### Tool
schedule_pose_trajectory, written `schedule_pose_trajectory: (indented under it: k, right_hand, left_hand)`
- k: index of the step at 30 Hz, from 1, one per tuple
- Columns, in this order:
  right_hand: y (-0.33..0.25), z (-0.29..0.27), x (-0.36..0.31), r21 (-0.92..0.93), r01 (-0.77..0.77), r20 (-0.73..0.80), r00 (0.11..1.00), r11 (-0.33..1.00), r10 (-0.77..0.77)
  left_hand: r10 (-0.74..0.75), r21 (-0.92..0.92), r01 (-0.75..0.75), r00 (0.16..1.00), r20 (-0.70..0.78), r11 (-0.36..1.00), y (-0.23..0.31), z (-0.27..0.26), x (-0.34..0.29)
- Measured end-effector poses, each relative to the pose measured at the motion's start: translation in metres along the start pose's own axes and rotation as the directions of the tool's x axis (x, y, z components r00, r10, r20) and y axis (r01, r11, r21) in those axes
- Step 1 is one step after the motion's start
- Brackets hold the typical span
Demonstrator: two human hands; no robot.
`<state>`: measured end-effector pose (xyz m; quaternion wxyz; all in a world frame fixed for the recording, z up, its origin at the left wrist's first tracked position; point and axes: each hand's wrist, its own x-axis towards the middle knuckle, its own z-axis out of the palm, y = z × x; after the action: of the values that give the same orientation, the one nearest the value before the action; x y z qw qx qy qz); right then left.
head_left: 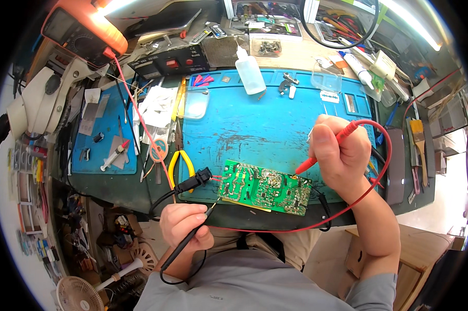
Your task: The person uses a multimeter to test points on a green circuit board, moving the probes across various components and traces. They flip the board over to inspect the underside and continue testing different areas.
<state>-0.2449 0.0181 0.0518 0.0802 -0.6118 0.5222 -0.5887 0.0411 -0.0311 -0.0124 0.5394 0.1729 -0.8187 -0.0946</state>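
A green circuit board [265, 185] lies solder side up along the front edge of the blue work mat [228, 132]. In my left hand [185, 228] is a black multimeter probe [184, 241], its tip close to the board's left lower corner; contact I cannot tell. My right hand [343, 150] grips a red multimeter probe [307, 165], its tip at the board's upper right edge. The red lead arcs round my right wrist. A black plug connector [193, 180] with red wires meets the board's left end. An orange multimeter [81, 32] stands at the upper left, its screen unreadable.
Yellow-handled pliers [181, 165] lie left of the board. A clear squeeze bottle [250, 72] stands at the mat's back, with a razor blade [329, 97] farther right. A syringe [114, 155] rests on the smaller left mat. A brush [418, 140] lies far right.
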Motion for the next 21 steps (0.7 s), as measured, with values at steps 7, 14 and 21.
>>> schedule_pose_trajectory:
  k: [7, 14, 21]
  right_hand:
    - [0.000, 0.000, -0.001, -0.002, -0.007, -0.001, 1.000, 1.000, 0.007]
    - [-0.003, -0.005, -0.002, -0.068, -0.032, 0.031, 0.999, 0.997, 0.034]
    - [-0.009, -0.009, -0.004, 0.100, -0.099, -0.102, 0.989, 0.990, 0.109]
  left_hand:
    - [0.036, -0.008, -0.036, 0.999, -0.006, 0.999, -0.002, -0.001, -0.001]
    - [0.054, -0.034, -0.054, 0.999, 0.002, 0.998, -0.003, -0.005, -0.003]
    - [0.026, -0.263, -0.120, 0.941, -0.337, 0.957, -0.005, -0.004, -0.007]
